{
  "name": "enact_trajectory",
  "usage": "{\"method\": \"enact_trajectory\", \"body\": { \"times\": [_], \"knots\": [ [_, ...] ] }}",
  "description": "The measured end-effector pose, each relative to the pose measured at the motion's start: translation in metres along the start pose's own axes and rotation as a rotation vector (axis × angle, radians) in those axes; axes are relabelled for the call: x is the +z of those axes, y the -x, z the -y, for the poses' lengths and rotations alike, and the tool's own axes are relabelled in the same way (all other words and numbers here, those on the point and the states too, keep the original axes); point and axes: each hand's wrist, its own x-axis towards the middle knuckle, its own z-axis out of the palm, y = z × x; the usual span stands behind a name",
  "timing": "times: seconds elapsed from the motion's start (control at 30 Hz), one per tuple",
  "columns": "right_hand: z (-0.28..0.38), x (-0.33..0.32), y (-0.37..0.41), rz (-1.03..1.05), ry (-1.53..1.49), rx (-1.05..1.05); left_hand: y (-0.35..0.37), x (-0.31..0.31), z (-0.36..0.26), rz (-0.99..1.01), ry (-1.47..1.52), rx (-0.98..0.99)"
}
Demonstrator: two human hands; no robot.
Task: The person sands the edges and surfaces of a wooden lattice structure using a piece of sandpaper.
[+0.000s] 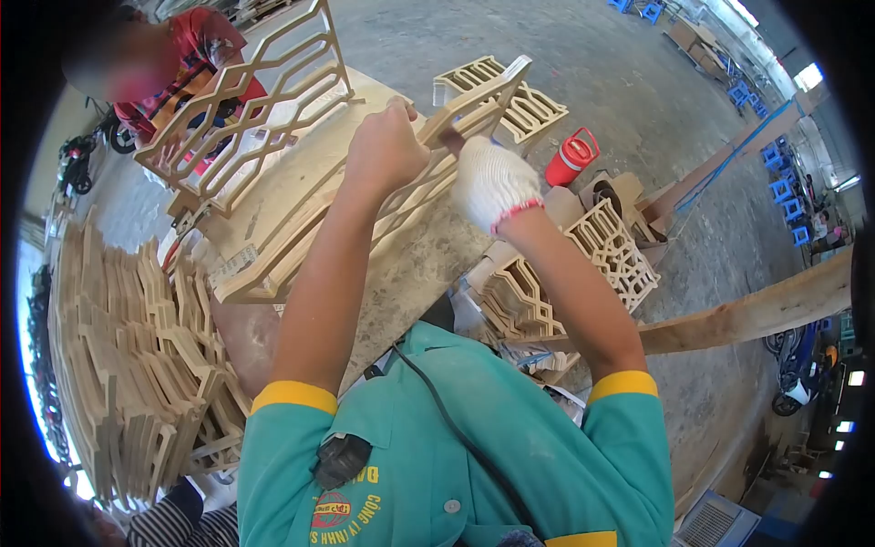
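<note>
A pale wooden lattice frame [314, 217] stands on edge, slanting across the workbench [406, 273] in front of me. My left hand [390, 144], bare, is closed at its upper rail; the fingertips are hidden behind the hand. My right hand [497, 182] wears a white knit glove with a red cuff, slightly blurred. Its fingers are wrapped round a small dark brown flat piece [451, 139], which lies against the frame's rail. I cannot make out the exact kind of that piece.
Across the bench, a person in a red shirt [214, 41] is behind another upright lattice frame [273, 100]. Stacked wooden parts [128, 365] crowd the left. More lattice panels [615, 255], a red jug [572, 157] and a wooden beam [729, 314] are at the right.
</note>
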Motion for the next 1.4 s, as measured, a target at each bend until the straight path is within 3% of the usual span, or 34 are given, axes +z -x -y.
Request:
{"method": "enact_trajectory", "body": {
  "times": [0.1,0.13,0.23,0.37,0.5,0.57,0.63,0.7,0.73,0.83,0.87,0.97,1.1,1.23,1.27,1.37,1.4],
  "knots": [
    [-0.005,-0.011,-0.003,0.121,0.144,0.033,0.000,0.000,0.002,0.013,-0.013,0.005],
    [-0.001,-0.029,0.003,0.109,0.076,-0.018,0.001,-0.001,0.003,0.013,-0.019,0.010],
    [0.029,-0.031,0.024,0.056,0.304,-0.024,0.002,-0.001,0.005,-0.005,-0.034,0.018],
    [-0.013,-0.011,-0.011,0.002,0.159,0.008,-0.002,0.006,0.015,0.010,0.008,0.001],
    [-0.017,0.012,-0.029,-0.113,-0.031,0.174,-0.001,0.004,0.014,0.012,0.019,-0.003],
    [0.000,0.013,-0.018,-0.042,-0.021,0.231,0.000,0.002,0.012,0.018,0.017,-0.001],
    [0.009,-0.002,-0.001,0.011,0.095,0.174,0.001,0.001,0.007,0.005,0.006,0.013],
    [0.021,-0.025,0.019,0.065,0.313,-0.006,0.004,0.001,0.005,0.003,0.028,0.016],
    [0.016,-0.032,0.023,0.025,0.264,-0.124,0.006,0.002,0.004,0.006,0.034,0.014],
    [0.003,-0.017,-0.010,-0.020,0.052,0.056,0.014,0.001,0.002,-0.019,0.041,0.036],
    [0.005,-0.021,-0.007,-0.015,0.266,-0.031,0.014,0.002,0.003,-0.026,0.040,0.040],
    [0.021,-0.012,0.010,-0.008,0.397,-0.165,0.013,0.000,0.003,-0.034,0.038,0.050],
    [0.003,-0.026,0.006,0.039,0.296,-0.095,0.018,0.004,-0.001,-0.023,0.033,0.061],
    [0.009,-0.014,0.016,-0.012,0.193,-0.198,0.017,0.005,0.006,-0.028,0.028,0.054],
    [0.018,-0.030,0.027,0.064,0.168,-0.183,0.016,0.004,0.009,-0.033,0.030,0.052],
    [0.012,-0.044,0.043,0.257,-0.047,-0.074,0.014,0.000,0.014,-0.024,0.024,0.071],
    [-0.006,-0.027,0.051,0.193,-0.243,-0.090,0.013,-0.002,0.016,-0.019,0.015,0.077]
  ]
}}
